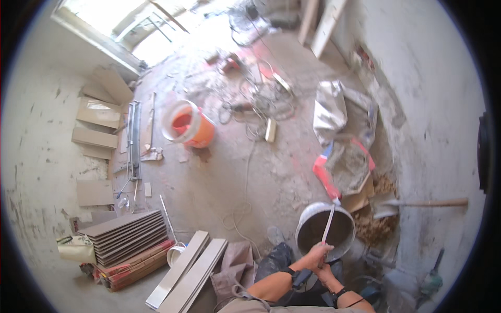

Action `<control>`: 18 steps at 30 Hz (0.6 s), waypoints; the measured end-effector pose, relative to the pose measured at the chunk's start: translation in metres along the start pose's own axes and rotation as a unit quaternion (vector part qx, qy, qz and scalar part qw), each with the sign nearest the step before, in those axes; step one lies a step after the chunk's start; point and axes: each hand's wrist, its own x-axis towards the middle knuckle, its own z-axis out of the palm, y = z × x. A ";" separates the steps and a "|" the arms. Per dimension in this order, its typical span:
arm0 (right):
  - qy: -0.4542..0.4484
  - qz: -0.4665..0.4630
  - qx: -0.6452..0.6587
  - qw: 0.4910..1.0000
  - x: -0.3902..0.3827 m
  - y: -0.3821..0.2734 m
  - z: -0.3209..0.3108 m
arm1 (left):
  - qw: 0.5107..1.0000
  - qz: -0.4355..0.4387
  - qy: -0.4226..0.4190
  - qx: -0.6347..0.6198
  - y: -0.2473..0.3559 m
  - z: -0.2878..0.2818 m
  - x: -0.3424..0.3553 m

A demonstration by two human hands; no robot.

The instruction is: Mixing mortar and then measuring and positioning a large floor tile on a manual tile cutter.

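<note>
A long, thin, pale stick (pixel 329 224) slants over the mouth of a light grey bucket (pixel 299 237), its far end near the rim. My left hand (pixel 315 254) is closed round the stick at the bucket's near side. Just below it, my right hand (pixel 327 275) is closed as well, apparently on the lower end of the same stick. The fingers overlap and blur there. Grey-brown shows inside the bucket, but I cannot tell what it holds. An opened bag (pixel 321 175) of grey powder lies beyond the bucket.
A shovel (pixel 433 203) lies by a sand heap (pixel 380 227) at the right wall. An orange bucket (pixel 201 130) stands farther off, near tangled cables (pixel 255 112). Stacked tiles (pixel 125 237) and long tile strips (pixel 180 271) lie to the left. A silver bag (pixel 330 109) is at the right.
</note>
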 end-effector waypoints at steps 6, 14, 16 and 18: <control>-0.047 0.035 0.000 0.998 -0.026 -0.070 0.053 | 0.997 -0.013 0.066 -0.031 0.046 -0.041 -0.067; -0.222 -0.002 -0.394 0.892 -0.085 -0.178 0.125 | 0.925 0.096 0.017 -0.368 0.077 -0.094 -0.245; -0.265 0.021 -0.446 0.855 -0.080 -0.206 0.159 | 0.884 0.130 0.022 -0.449 0.062 -0.123 -0.259; -0.351 -0.018 -0.591 0.726 -0.113 -0.265 0.199 | 0.836 0.165 0.050 -0.521 0.047 -0.147 -0.275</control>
